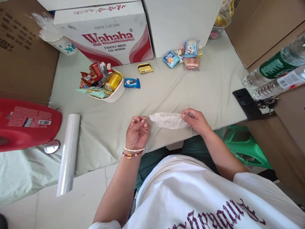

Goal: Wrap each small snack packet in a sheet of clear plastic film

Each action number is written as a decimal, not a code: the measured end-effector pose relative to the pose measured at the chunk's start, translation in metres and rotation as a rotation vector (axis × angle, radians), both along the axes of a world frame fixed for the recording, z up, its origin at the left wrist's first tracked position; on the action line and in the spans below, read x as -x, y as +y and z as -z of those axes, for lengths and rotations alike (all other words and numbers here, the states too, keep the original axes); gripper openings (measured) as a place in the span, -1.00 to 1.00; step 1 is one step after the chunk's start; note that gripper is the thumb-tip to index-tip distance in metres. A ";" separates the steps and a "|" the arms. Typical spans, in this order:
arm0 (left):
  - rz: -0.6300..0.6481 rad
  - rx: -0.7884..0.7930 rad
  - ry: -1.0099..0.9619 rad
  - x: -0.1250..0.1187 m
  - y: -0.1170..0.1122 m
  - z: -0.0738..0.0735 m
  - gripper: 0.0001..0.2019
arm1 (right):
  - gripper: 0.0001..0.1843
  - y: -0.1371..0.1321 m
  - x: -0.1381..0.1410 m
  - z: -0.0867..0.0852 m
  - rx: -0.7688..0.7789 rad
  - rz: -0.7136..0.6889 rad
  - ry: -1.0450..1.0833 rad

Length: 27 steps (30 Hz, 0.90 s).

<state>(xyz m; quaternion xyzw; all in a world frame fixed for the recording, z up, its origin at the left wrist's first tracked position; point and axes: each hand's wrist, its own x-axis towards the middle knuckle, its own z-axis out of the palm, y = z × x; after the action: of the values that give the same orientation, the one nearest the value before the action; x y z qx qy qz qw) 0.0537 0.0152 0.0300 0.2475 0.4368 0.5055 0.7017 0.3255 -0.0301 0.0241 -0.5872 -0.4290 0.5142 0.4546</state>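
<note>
Our right hand (pixel 195 121) pinches a crumpled strip of clear plastic (pixel 168 120); our left hand (pixel 137 132), curled closed, is at its nine o'clock.

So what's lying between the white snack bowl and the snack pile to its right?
A small blue packet and a yellow packet, as the head view shows.
</note>
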 end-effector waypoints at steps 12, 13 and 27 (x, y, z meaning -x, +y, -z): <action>0.452 -0.476 0.785 -0.022 0.008 0.001 -0.73 | -0.55 0.002 0.001 -0.012 -0.027 -0.091 -0.070; 0.478 -0.463 0.693 -0.022 0.009 -0.001 -0.70 | -0.56 0.002 -0.001 -0.012 -0.029 -0.083 -0.077; 0.359 -0.014 0.293 -0.008 -0.002 0.006 -0.61 | -0.57 0.001 -0.022 -0.002 -0.032 0.031 -0.079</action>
<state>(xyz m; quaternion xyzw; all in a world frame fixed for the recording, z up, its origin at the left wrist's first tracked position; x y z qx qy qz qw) 0.0620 0.0136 0.0242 0.3966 0.4794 0.3345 0.7078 0.3470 -0.0293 0.0263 -0.6062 -0.4456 0.4766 0.4547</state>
